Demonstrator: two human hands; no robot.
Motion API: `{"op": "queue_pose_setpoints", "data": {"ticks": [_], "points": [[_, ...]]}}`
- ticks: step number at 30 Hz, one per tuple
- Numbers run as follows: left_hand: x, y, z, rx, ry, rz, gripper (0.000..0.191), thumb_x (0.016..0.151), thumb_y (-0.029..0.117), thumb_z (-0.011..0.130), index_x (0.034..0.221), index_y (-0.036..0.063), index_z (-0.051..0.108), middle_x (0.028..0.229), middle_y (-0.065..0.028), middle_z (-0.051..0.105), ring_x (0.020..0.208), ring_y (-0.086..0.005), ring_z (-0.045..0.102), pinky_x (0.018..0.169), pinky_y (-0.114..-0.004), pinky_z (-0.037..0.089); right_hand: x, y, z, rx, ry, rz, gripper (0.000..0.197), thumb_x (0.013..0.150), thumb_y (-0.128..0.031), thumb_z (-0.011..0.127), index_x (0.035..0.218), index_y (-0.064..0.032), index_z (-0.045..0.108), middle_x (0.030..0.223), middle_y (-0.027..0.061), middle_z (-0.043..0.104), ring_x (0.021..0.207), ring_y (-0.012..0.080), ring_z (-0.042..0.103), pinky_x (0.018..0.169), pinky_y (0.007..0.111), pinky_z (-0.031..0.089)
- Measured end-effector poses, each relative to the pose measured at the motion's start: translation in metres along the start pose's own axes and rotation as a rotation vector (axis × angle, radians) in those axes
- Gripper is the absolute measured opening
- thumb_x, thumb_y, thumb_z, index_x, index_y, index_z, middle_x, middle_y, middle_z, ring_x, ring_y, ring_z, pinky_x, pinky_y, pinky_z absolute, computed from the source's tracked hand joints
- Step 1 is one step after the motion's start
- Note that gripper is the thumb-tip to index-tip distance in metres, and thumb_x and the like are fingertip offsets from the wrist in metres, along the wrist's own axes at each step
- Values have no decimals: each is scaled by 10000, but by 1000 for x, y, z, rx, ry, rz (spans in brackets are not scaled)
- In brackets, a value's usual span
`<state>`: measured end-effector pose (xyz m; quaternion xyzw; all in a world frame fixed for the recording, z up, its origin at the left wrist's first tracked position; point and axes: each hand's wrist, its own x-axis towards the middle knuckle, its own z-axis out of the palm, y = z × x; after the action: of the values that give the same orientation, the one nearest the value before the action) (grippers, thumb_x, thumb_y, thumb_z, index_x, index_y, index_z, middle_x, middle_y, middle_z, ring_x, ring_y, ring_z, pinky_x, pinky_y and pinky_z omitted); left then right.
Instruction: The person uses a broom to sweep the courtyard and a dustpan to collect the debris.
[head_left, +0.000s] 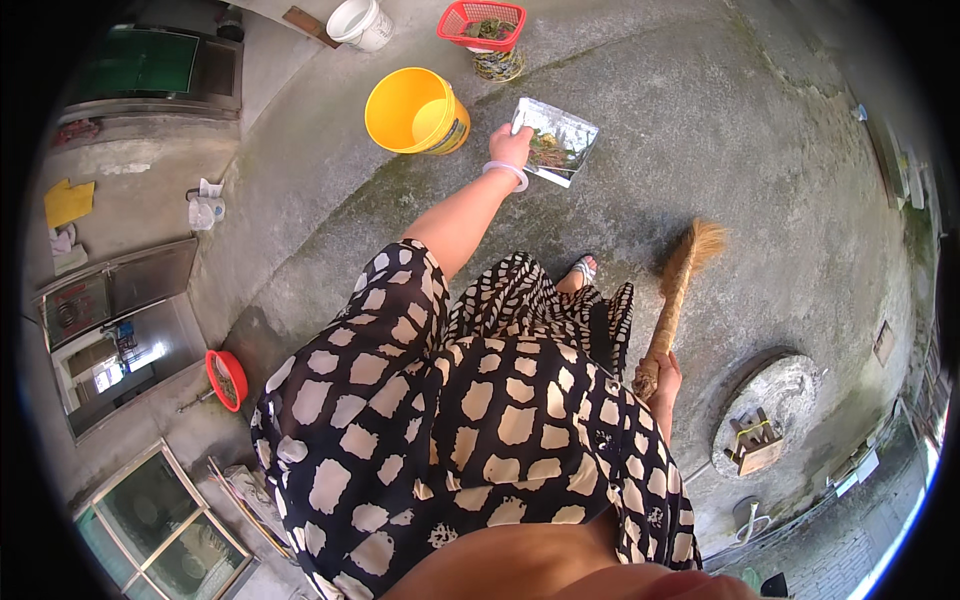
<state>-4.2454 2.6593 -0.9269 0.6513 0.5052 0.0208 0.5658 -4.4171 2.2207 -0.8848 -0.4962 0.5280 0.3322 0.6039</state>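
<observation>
My left hand grips the edge of a shiny metal dustpan, held out in front of me. Dry leaves and plant scraps lie in the pan. Just left of it stands a yellow plastic bucket, its visible inside bare. Down at my right side, my right hand is closed around the handle of a straw broom. The broom's bristles point forward, away from me, near the concrete floor; whether they touch it I cannot tell.
Ahead, a red plastic basket of leaves rests on a patterned tin, with a white bucket to its left. At right, a small wooden stool sits on a round concrete slab. A red basin is by the left wall.
</observation>
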Motion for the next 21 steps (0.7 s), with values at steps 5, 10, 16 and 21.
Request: {"op": "queue_pose_setpoints", "data": {"ticks": [5,10,16,21], "points": [[46,-17,32,56,-80,-2,219,784,290,621,866,91,583,677,3,530,599,-102,512,489,-283,440,18,-19,17,-34,17,-27,368,772,-67,550,1125,9,479,689,102,546,481,211,540,421,324,478],[78,-7,44,87,-154,79,251,824,309,607,906,74,571,739,-22,571,644,-131,531,520,-315,439,28,-31,31,7,-28,-62,413,771,-50,568,1161,-35,433,654,100,531,447,196,511,385,304,444],[78,-42,70,327,-115,315,282,832,275,591,887,-1,614,759,-117,635,684,-194,585,664,-313,448,25,-20,7,44,-106,-78,494,787,-69,523,1265,-38,404,703,145,553,474,210,529,403,302,455],[37,-2,67,388,-359,157,400,815,433,582,848,39,642,745,-121,637,703,-218,601,651,-320,442,22,-37,1,-29,-55,-116,513,794,-88,514,1286,-23,382,721,159,562,474,214,530,406,306,457]]}}
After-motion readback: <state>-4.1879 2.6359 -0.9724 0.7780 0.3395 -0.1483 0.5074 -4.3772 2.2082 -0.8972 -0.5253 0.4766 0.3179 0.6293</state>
